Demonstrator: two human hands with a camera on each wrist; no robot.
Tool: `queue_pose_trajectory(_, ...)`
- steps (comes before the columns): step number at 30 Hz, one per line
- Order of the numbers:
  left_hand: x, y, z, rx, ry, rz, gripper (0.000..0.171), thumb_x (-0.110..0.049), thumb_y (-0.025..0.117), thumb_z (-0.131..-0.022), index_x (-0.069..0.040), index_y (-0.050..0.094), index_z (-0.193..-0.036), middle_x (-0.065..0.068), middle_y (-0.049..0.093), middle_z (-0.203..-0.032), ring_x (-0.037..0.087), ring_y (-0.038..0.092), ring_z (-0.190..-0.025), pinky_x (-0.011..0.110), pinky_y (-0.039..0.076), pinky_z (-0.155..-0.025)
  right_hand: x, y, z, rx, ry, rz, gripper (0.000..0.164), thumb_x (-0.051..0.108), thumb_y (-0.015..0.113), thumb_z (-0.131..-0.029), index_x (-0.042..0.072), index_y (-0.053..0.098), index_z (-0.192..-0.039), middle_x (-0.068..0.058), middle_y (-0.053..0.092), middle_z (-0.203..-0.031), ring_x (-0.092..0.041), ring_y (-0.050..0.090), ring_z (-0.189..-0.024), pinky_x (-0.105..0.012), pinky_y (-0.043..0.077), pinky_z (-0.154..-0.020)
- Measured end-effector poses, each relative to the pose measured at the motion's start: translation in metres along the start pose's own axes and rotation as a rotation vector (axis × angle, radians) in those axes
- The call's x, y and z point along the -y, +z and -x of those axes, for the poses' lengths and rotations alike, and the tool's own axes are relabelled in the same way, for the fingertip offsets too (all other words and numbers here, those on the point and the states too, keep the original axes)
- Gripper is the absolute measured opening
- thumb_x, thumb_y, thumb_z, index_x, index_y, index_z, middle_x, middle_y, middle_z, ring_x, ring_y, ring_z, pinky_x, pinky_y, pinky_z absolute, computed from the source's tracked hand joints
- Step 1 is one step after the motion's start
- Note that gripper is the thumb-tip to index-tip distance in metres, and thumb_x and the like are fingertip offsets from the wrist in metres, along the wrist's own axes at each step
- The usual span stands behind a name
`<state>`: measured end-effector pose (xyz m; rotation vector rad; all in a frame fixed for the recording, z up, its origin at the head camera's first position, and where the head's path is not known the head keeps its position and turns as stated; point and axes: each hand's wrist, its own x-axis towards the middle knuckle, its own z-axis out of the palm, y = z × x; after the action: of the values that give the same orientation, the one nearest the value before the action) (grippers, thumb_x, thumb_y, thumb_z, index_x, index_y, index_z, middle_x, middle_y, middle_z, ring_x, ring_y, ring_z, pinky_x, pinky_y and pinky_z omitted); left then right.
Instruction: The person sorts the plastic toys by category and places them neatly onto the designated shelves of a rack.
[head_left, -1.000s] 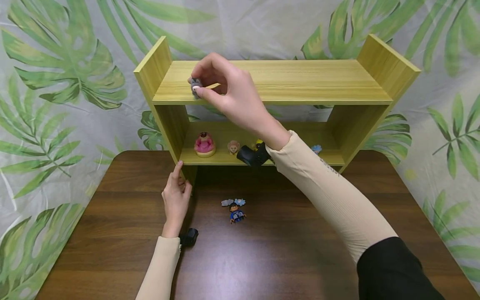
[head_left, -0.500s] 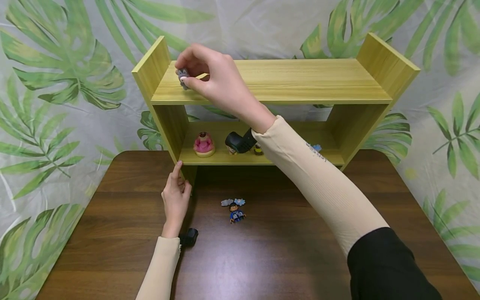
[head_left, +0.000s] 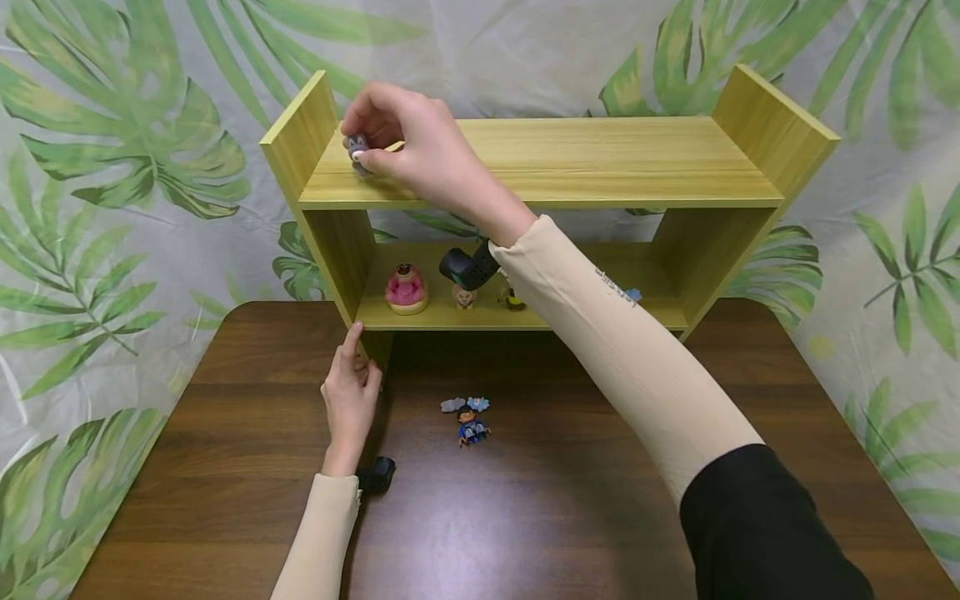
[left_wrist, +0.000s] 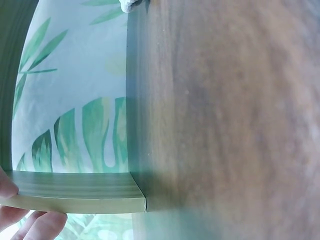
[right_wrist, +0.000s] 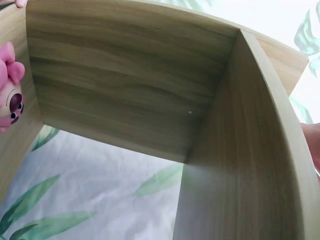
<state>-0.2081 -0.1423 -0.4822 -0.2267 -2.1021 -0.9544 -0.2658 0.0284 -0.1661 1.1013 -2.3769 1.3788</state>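
Note:
My right hand (head_left: pixel 420 154) pinches a small grey toy figure (head_left: pixel 357 152) with a pale muzzle between thumb and fingers. It is over the left end of the top board of the yellow wooden shelf (head_left: pixel 615 162), near the left upright. In the right wrist view the shelf hides most of that hand. My left hand (head_left: pixel 348 400) grips the lower left side panel of the shelf; the left wrist view shows the thumb on one side of the panel (left_wrist: pixel 75 192) and the fingers (left_wrist: pixel 46 226) on the other.
On the middle shelf stand a pink bear figure (head_left: pixel 406 290), a small tan figure (head_left: pixel 463 297) and a yellow-and-black figure (head_left: pixel 513 298); a blue piece (head_left: pixel 633 295) is partly behind my right sleeve. A blue-clothed toy figure (head_left: pixel 472 427) and two small cloud-like pieces (head_left: pixel 477 404) lie on the brown table (head_left: pixel 570 517).
My right hand has moved left and slightly up along the top board, carrying the grey toy figure towards the left upright. My left hand stays at the side panel.

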Motion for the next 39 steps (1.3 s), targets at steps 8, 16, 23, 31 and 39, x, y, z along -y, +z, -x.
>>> queue_pose_trajectory(8, -0.001, -0.001, 0.000, 0.005, 0.002, -0.002, 0.077, 0.011, 0.056, -0.082, -0.029, 0.036, -0.144, 0.017, 0.055, -0.089, 0.028, 0.062, -0.070, 0.046, 0.048, -0.056, -0.004, 0.004, -0.004, 0.015, -0.037, 0.007, 0.015, -0.006, 0.063, -0.086, -0.001, 0.061, -0.101, -0.004, 0.064, -0.093, -0.010, 0.060, -0.084, -0.019, 0.046, -0.080)
queue_pose_trajectory(16, -0.001, -0.001, 0.000, 0.012, 0.000, 0.000, 0.076, 0.011, 0.055, -0.082, -0.029, 0.036, -0.144, 0.017, 0.055, -0.089, 0.029, 0.062, -0.070, 0.045, 0.049, -0.057, -0.003, 0.003, -0.003, 0.033, 0.003, 0.004, 0.015, -0.006, 0.062, -0.087, 0.001, 0.060, -0.101, -0.004, 0.064, -0.096, -0.011, 0.063, -0.086, -0.020, 0.046, -0.081)
queue_pose_trajectory(23, -0.001, -0.001, 0.000, 0.008, 0.001, -0.001, 0.074, 0.010, 0.054, -0.084, -0.029, 0.035, -0.144, 0.018, 0.055, -0.088, 0.028, 0.061, -0.069, 0.045, 0.048, -0.056, 0.000, 0.001, -0.002, 0.038, 0.053, 0.015, 0.017, -0.004, 0.063, -0.087, 0.003, 0.060, -0.103, -0.003, 0.064, -0.100, -0.011, 0.062, -0.091, -0.022, 0.045, -0.081)
queue_pose_trajectory(31, -0.002, -0.002, 0.000, 0.008, 0.001, 0.001, 0.077, 0.011, 0.056, -0.082, -0.030, 0.035, -0.144, 0.017, 0.054, -0.087, 0.029, 0.061, -0.068, 0.044, 0.048, -0.056, 0.000, -0.005, 0.001, 0.014, 0.031, 0.016, 0.021, -0.005, 0.062, -0.086, 0.002, 0.060, -0.105, -0.003, 0.062, -0.102, -0.011, 0.060, -0.094, -0.020, 0.043, -0.084)
queue_pose_trajectory(39, -0.003, -0.001, 0.000, 0.008, 0.004, 0.000, 0.078, 0.012, 0.057, -0.082, -0.031, 0.036, -0.143, 0.017, 0.053, -0.086, 0.028, 0.061, -0.067, 0.044, 0.049, -0.055, -0.002, -0.013, 0.010, -0.049, -0.040, -0.029, 0.021, -0.005, 0.062, -0.087, -0.001, 0.059, -0.108, -0.005, 0.062, -0.102, -0.013, 0.061, -0.094, -0.021, 0.045, -0.085)
